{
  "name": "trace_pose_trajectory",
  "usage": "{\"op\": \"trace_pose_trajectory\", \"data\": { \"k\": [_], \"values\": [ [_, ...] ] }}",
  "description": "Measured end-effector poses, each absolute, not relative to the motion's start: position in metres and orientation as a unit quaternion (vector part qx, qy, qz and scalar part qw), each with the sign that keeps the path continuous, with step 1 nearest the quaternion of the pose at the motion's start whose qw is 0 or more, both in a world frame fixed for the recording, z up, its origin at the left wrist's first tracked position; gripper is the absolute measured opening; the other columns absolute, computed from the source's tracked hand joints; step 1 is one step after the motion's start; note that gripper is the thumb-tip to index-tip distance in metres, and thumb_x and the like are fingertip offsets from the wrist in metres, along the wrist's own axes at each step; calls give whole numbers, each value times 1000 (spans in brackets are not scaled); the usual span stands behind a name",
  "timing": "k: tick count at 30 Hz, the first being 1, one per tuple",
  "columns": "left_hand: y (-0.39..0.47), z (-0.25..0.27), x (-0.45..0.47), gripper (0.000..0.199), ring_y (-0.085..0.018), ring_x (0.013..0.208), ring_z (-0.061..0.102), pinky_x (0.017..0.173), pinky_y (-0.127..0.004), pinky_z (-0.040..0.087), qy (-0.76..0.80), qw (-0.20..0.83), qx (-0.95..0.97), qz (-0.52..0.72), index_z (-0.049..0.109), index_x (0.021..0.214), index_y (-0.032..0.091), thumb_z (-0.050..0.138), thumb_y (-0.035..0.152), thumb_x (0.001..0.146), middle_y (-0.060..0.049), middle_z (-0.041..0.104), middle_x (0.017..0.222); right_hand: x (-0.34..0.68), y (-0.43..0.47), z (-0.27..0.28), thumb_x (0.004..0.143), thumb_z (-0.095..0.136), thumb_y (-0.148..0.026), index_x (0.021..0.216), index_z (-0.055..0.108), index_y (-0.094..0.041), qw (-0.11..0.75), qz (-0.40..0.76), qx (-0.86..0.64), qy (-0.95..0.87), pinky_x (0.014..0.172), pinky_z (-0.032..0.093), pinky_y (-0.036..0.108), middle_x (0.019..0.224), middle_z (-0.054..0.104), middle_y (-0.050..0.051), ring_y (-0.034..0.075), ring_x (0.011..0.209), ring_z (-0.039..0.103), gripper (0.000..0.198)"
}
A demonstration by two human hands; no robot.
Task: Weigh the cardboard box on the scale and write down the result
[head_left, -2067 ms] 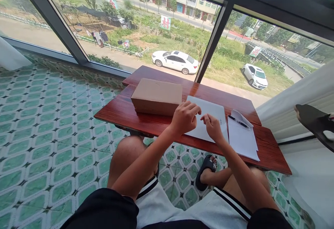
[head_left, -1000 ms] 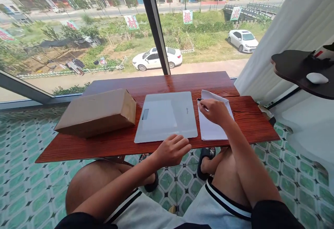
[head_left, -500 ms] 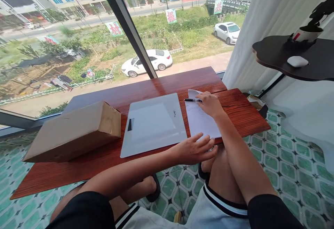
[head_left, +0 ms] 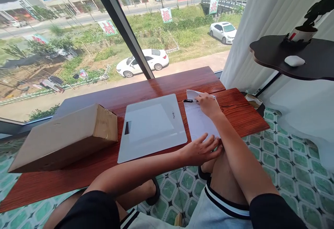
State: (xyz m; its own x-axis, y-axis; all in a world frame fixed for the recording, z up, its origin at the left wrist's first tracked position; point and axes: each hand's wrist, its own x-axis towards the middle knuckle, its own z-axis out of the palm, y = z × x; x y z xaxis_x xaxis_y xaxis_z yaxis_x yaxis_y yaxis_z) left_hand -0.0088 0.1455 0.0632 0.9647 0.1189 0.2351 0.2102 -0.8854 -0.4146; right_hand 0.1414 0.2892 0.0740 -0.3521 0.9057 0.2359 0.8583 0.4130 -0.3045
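A white sheet of paper [head_left: 198, 123] lies on the right part of a red wooden table [head_left: 146, 91]. My right hand [head_left: 208, 104] rests on its far end with the fingers closed on a black pen [head_left: 189, 101]. My left hand [head_left: 202, 149] is open, fingers spread, touching the near edge of the paper at the table's front edge. A flat white scale [head_left: 152, 125] lies just left of the paper. A brown cardboard box [head_left: 65, 138] lies on the table's left part.
A large window [head_left: 78, 30] runs behind the table, with a white curtain [head_left: 263, 23] at the right. A dark shelf [head_left: 294, 60] at the upper right carries a white mouse [head_left: 294, 61] and a potted plant [head_left: 302, 30]. Green patterned tiles [head_left: 281, 159] cover the floor.
My right hand left the scale, reached right and took hold of the pen on the paper. My left hand moved right along the table's front edge onto the paper. The view swung right.
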Motion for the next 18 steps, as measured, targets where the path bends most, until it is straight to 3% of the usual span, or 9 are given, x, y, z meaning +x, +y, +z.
{"op": "trace_pose_trajectory", "data": {
  "k": [3,6,8,11,18],
  "values": [
    [145,63,-8,43,-27,122,56,103,-43,43,-94,210,-968,-101,53,133,18,49,24,91,-14,58,138,146,292,75,96,44,-8,104,65,-16,272,86,-526,-801,90,43,38,106,63,13,26,104,55,24],
    [145,63,-7,45,-27,122,54,103,-43,42,-107,184,-973,-92,52,135,17,50,25,91,-15,56,140,150,292,79,94,55,-21,99,56,-17,410,188,-509,-733,82,47,34,99,61,10,21,91,58,7],
    [145,64,-6,46,-26,122,54,103,-42,41,-113,167,-975,-89,51,136,17,51,25,91,-15,54,141,151,290,82,92,59,-37,96,49,-20,459,293,-490,-681,66,47,30,83,58,4,17,72,57,20],
    [146,64,-6,44,-25,122,53,102,-41,41,-116,156,-977,-93,51,136,18,46,23,92,-14,54,141,150,283,87,88,61,-53,86,43,-22,475,410,-450,-635,50,36,26,60,44,-5,12,50,45,36],
    [147,63,-5,42,-26,119,52,99,-41,40,-118,144,-977,-106,53,132,18,48,21,90,-14,54,139,143,279,85,81,71,-40,64,39,-20,499,329,-443,-668,54,26,27,60,34,-4,9,55,32,41]
  ]
}}
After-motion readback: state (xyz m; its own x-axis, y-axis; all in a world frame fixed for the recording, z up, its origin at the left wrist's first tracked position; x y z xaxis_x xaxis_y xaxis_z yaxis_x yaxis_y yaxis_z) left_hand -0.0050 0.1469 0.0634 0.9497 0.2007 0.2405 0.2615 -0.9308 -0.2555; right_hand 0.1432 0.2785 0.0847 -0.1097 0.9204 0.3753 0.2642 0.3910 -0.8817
